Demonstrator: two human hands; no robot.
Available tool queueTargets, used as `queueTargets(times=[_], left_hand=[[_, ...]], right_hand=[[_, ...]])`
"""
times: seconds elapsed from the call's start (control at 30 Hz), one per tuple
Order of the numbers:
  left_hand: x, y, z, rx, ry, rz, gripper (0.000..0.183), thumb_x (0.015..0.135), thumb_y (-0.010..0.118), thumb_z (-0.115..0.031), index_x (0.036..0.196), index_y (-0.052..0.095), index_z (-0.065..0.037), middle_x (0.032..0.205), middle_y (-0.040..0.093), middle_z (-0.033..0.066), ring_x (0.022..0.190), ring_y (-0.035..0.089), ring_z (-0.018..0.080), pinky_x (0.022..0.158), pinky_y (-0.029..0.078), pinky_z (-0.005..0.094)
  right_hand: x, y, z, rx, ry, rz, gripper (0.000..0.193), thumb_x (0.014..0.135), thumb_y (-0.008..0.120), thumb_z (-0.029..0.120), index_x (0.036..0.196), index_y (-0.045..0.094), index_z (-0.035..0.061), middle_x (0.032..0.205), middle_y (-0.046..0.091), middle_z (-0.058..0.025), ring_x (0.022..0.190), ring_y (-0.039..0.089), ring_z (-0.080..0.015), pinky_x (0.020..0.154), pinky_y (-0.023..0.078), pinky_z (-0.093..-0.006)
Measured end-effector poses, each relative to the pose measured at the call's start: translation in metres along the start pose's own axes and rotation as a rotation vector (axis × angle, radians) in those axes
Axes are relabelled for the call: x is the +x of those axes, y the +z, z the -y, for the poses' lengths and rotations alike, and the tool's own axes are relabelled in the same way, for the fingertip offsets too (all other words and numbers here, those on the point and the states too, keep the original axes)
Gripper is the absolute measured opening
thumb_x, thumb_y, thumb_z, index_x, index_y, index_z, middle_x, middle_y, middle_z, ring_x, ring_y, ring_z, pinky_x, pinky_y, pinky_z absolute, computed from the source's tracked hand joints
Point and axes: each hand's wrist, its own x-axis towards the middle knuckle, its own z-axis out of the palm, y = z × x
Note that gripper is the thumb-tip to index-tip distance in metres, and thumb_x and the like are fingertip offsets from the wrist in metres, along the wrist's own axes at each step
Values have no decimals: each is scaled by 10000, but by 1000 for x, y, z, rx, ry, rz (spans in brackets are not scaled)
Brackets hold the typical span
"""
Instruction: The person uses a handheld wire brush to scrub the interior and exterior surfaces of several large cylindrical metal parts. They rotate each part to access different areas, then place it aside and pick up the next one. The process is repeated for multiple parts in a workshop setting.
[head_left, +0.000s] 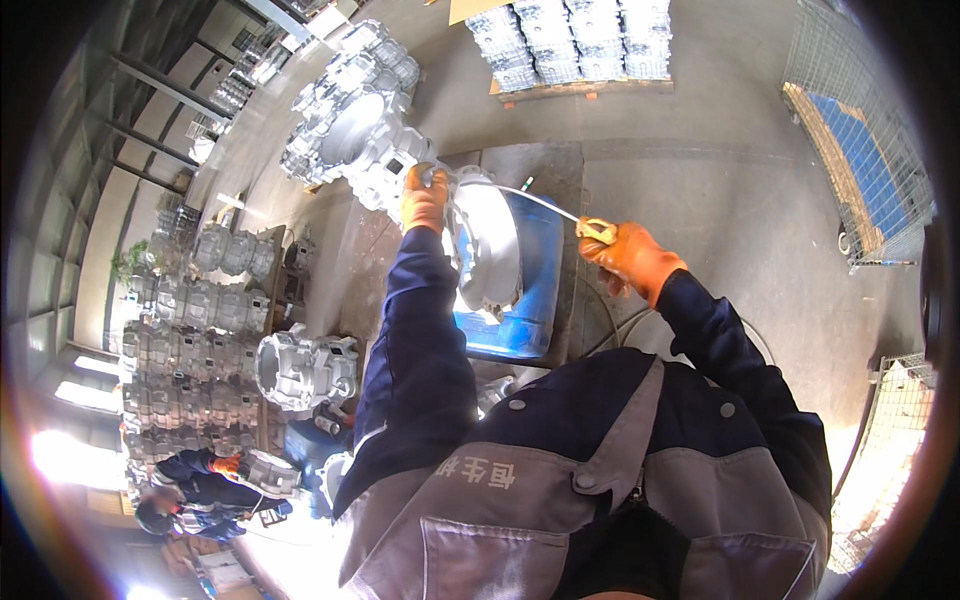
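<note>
My left hand (425,200), in an orange glove, grips the upper edge of a silver cast-metal housing (490,245). That housing is tilted, its round rim facing right, and it rests on a blue drum-like support (545,290). Well off to the right, my right hand (640,260), also gloved in orange, is closed round a yellow-orange air blow gun (597,231). Its long thin nozzle (540,202) runs left to the top of the housing. Whether the tip touches the metal or goes inside cannot be made out.
More silver housings (350,130) stand beyond my left hand, and stacked rows (200,350) fill the left. A hose (625,325) loops below my right hand. Wire cages (860,150) stand at right, a loaded pallet (580,50) at the back. A co-worker (215,490) bends at lower left.
</note>
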Motion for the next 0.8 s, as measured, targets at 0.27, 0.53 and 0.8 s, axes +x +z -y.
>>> queueTargets(times=[0.27,0.53,0.8], left_hand=[[2,8,2,-18,81,-30,280,889,685,-333,1071,638,-125,925,709,167,867,674,349,797,515,396],[8,15,6,7,72,3,311,863,681,-363,1093,640,-157,1017,706,179,958,666,395,842,517,419],[11,16,2,-3,132,-8,285,892,699,-312,1090,639,-117,942,711,150,882,677,324,803,517,376]], right_hand=[[17,-8,9,19,7,-17,88,875,573,151,919,649,159,658,553,-17,478,552,-131,382,426,-308],[45,-8,16,158,-7,73,53,884,585,138,919,617,160,676,501,28,493,503,-110,386,381,-285],[88,-6,6,182,-13,62,159,917,547,60,986,637,172,724,513,45,532,508,-119,395,392,-299]])
